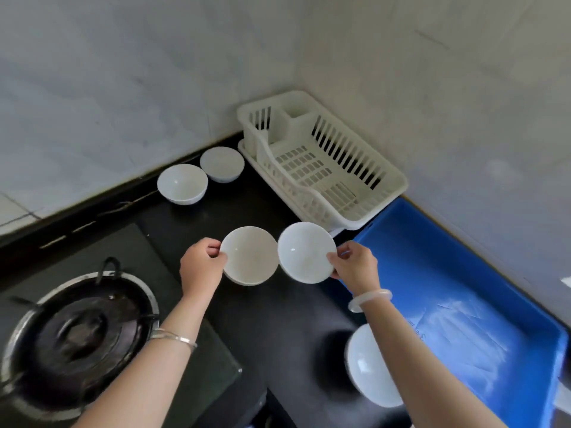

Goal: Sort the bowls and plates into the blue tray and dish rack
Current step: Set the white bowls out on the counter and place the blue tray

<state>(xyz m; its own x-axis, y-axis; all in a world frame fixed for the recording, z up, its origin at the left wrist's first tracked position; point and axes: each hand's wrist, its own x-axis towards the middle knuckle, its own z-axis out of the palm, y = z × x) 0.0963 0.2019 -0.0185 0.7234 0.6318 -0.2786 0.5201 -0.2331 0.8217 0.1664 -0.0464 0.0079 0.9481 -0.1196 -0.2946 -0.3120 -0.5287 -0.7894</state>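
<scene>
Both hands are pinching bowls at mid-frame: left hand [202, 262] gripping one bowl [249, 255], right hand [355, 267] gripping another [306, 252]. Best keeping rims apart while carrying them toward the tray [482, 319], lower right, or rack [321, 162] above.

The left hand [202, 265] pinches the rim of one white bowl [249, 256] and the right hand [355, 267] grips a second bowl [306, 253], both held above the black counter [272, 319]. Far off sit two more bowls [182, 184] [222, 164] left of the empty dish rack [321, 168]. The blue tray [463, 304] lies right, another bowl [369, 366] beside its near left edge.
</scene>
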